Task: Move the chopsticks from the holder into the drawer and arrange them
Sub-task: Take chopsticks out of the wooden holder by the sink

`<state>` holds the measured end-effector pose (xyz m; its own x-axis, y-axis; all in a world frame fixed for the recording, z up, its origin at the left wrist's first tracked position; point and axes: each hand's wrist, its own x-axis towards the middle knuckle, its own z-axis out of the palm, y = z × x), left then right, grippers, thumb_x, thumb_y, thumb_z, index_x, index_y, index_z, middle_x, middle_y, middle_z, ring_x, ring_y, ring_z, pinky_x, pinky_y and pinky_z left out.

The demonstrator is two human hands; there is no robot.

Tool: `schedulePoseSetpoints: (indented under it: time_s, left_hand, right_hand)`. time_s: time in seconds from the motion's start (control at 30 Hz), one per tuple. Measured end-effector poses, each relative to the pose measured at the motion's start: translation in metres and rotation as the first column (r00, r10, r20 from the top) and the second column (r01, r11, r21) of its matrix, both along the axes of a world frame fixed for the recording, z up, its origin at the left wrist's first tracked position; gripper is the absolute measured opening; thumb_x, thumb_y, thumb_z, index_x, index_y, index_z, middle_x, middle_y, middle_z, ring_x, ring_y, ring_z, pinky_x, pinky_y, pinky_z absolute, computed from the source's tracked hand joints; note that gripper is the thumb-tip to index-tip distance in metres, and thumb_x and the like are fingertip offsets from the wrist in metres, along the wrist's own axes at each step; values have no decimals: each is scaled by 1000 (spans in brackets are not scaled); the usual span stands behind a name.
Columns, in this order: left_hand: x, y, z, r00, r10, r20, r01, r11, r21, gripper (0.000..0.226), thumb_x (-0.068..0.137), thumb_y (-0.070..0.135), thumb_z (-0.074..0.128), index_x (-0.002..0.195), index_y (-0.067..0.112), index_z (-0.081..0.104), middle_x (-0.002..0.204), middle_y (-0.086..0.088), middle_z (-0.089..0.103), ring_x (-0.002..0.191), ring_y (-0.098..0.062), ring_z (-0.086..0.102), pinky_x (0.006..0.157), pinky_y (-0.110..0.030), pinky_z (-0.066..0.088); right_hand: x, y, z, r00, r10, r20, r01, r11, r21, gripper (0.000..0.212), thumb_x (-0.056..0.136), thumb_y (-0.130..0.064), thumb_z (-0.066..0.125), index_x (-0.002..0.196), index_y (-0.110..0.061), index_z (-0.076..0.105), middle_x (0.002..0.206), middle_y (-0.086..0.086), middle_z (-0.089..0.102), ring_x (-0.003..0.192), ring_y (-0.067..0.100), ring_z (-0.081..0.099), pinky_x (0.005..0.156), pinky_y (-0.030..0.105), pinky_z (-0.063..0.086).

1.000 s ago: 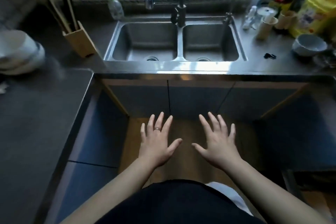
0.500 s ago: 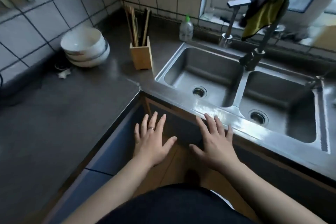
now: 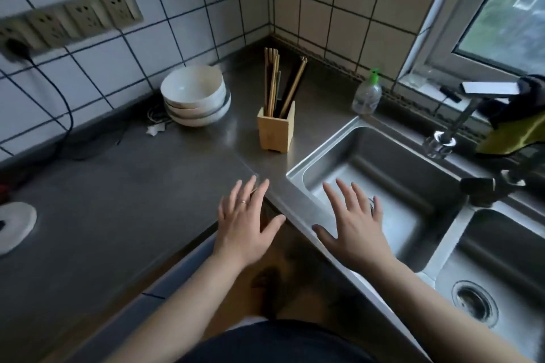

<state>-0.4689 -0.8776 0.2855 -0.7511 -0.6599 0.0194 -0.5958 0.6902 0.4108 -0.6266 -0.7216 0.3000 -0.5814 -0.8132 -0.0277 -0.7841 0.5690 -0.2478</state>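
Observation:
A square wooden holder stands on the steel counter in the corner, left of the sink. Several chopsticks, light wood and dark, stick up out of it and lean apart. My left hand hovers with fingers spread over the counter's front corner, below the holder. My right hand is spread the same way over the sink's near rim. Both hands hold nothing. No drawer shows as open; only blue cabinet fronts appear under the counter.
Stacked white bowls sit left of the holder. A soap bottle stands by the window. A double sink with a tap and a yellow cloth fills the right. Sockets and a black cable run along the left wall.
The view has swung up and left toward the corner, so the holder is now nearer the centre. Both hands stay spread and empty, now over the counter edge and sink rim.

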Motion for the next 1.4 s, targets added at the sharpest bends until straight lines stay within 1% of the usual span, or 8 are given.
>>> schedulePoseSetpoints:
  time_s: [0.13,0.27,0.43,0.57,0.87,1.1,1.2,1.4]
  left_hand:
    - [-26,-40,2,996,16,-91,-17,1000,-1,76,85,68,32,152,32,24,162,6,20,149,-19,9,118,-44,13]
    - [-62,-92,6,983,21,-180,-11,998,59,74,86,63,42,150,27,31,158,4,29,146,-18,21,116,-41,21]
    - [-109,-160,11,955,71,-289,17,957,291,68,91,39,62,149,24,31,152,0,37,140,-18,33,107,-28,27]
    - [-142,-206,14,943,119,-311,23,908,418,69,91,35,65,149,26,30,151,1,39,140,-16,35,107,-29,30]
    - [-211,-248,32,975,82,-209,42,846,531,68,92,34,66,148,18,32,148,-5,43,135,-23,43,92,-25,32]
    - [-246,-257,19,980,85,-179,58,738,672,30,97,32,58,120,12,60,102,-1,65,99,-18,64,78,-29,47]
    - [-249,-259,15,978,76,-192,90,680,728,21,100,31,52,113,17,61,91,5,62,93,-16,62,80,-30,46]
    - [-242,-266,14,969,144,-202,59,655,753,33,103,30,46,131,16,56,105,3,59,108,-19,59,85,-25,38]
  right_hand:
    - [-26,-38,9,1000,6,2,-5,1000,-26,76,87,-61,43,149,-37,4,161,-5,9,149,23,1,117,52,-3]
    - [-51,-79,19,1000,-22,-8,21,994,-103,73,87,-57,47,149,-36,14,158,-6,20,148,21,11,119,52,7]
    - [-79,-141,25,995,-66,71,78,978,-196,71,84,-54,49,147,-35,22,153,-9,29,143,18,22,117,45,18]
    - [-95,-186,27,968,-89,233,149,955,-256,71,87,-41,58,148,-25,25,150,-5,34,140,18,29,113,38,28]
    - [-136,-263,30,728,-278,626,505,835,-217,80,89,-38,61,152,-19,15,154,-1,32,137,15,37,102,23,31]
    - [-163,-301,36,486,-219,846,708,666,-234,62,90,-25,62,145,-18,33,135,3,52,118,14,53,88,21,43]
    - [-170,-311,35,479,-157,864,708,650,-274,41,88,-17,63,128,-19,52,114,-2,65,103,12,62,78,21,47]
    - [-174,-325,28,484,-123,866,727,607,-321,21,87,-9,63,107,-15,64,99,3,72,95,16,70,83,31,56]
